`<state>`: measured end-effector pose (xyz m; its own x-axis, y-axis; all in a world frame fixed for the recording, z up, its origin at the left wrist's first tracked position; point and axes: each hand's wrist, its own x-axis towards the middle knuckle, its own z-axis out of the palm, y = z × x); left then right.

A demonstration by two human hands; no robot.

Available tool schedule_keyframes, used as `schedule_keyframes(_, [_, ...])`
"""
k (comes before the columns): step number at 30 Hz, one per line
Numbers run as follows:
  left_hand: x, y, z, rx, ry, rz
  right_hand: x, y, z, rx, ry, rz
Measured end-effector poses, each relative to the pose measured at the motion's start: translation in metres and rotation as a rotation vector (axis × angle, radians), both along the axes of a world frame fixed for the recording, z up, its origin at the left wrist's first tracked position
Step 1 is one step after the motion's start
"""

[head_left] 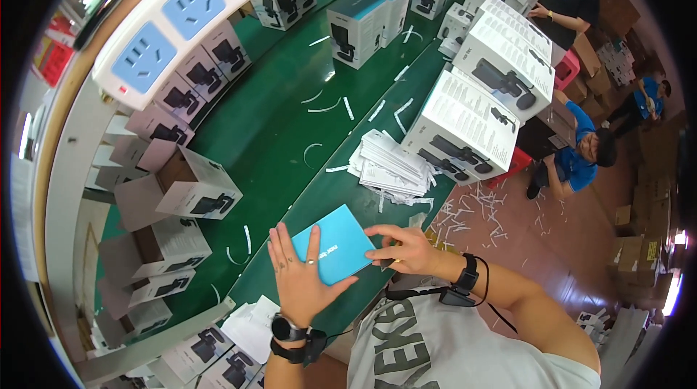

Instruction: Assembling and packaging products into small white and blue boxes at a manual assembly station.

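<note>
- Head view: left hand lies flat on the blue booklet, fingers spread across its left half.
- Right hand grips the booklet's right edge; fingers curl over the corner, thumb below.
- Booklet rests on the green table, directly under both sets of fingertips.
- Stack of white leaflets lies just beyond the right fingers.
- Open white box sits well left of the left fingers.

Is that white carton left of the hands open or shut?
Open: the white carton lies on its side, flaps spread, brown inside showing.
</note>
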<state>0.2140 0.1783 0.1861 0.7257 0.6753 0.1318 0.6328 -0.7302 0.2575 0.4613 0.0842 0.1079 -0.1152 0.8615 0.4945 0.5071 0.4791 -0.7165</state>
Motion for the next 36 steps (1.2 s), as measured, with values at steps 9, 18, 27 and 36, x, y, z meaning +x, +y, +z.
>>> schedule_keyframes(9, [-0.017, 0.027, 0.002, -0.02, 0.016, -0.105, 0.002, 0.031, -0.016, -0.079, 0.304, 0.096])
schedule_keyframes(18, [0.05, 0.155, 0.047, -0.136, -0.104, 0.151, 0.106, 0.017, -0.005, -0.414, 0.41, -0.066])
schedule_keyframes(27, [0.263, 0.353, -0.044, 0.233, -0.048, 0.389, 0.13, -0.04, -0.04, -0.873, 0.797, -0.234])
schedule_keyframes(36, [0.087, 0.305, 0.031, 0.0, 0.072, 0.368, 0.133, -0.045, -0.061, -0.956, 0.841, -0.057])
